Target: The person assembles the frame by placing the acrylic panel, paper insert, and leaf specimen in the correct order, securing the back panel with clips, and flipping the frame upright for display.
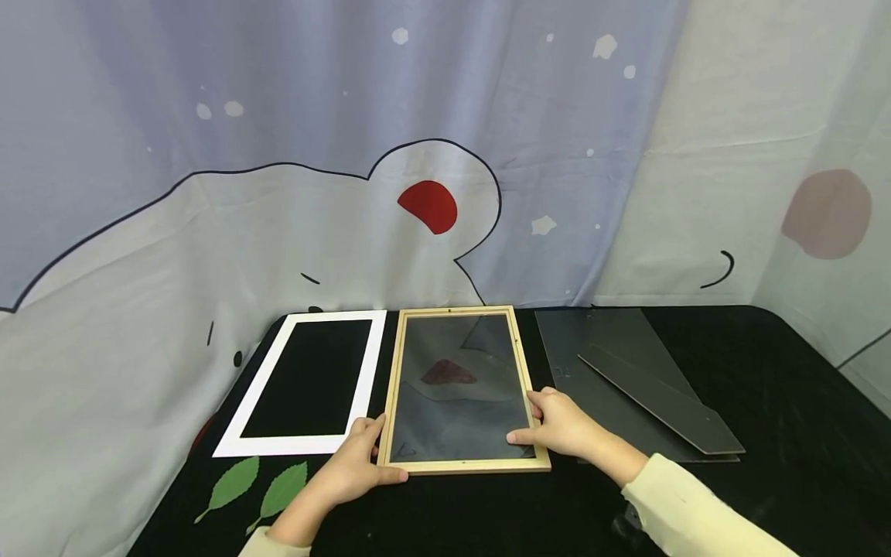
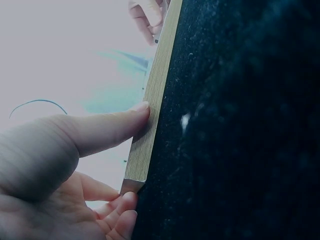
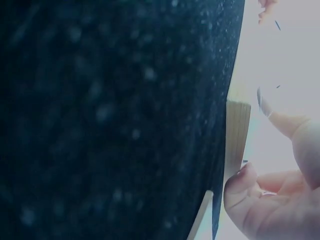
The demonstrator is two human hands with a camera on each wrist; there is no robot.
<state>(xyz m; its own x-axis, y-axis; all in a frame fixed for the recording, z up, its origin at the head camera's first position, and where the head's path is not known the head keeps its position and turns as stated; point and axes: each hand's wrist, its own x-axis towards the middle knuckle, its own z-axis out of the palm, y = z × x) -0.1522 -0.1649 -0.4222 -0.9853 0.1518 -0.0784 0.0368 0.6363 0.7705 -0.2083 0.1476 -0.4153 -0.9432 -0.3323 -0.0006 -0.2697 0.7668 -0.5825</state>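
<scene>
A light wooden picture frame (image 1: pixel 462 466) with a dark, glossy pane (image 1: pixel 452 418) lies in the middle of the black-covered table, the pane mirroring the curtain's red patch. My left hand (image 1: pixel 356 466) grips its near left corner. In the left wrist view the thumb presses the near edge of the wood, and the other fingers curl at the corner. At the right side, near the front, my right hand (image 1: pixel 562 424) holds the frame. Its thumb reaches over onto the pane while the fingers bend against the outer side of the wood.
A white mat border (image 1: pixel 292 446) lies left of the frame, with two green leaves (image 1: pixel 234 483) in front of it. On the right, a dark grey board (image 1: pixel 595 333) carries a narrower folded-up flap (image 1: pixel 661 402). A patterned curtain (image 1: pixel 320 100) hangs behind the table.
</scene>
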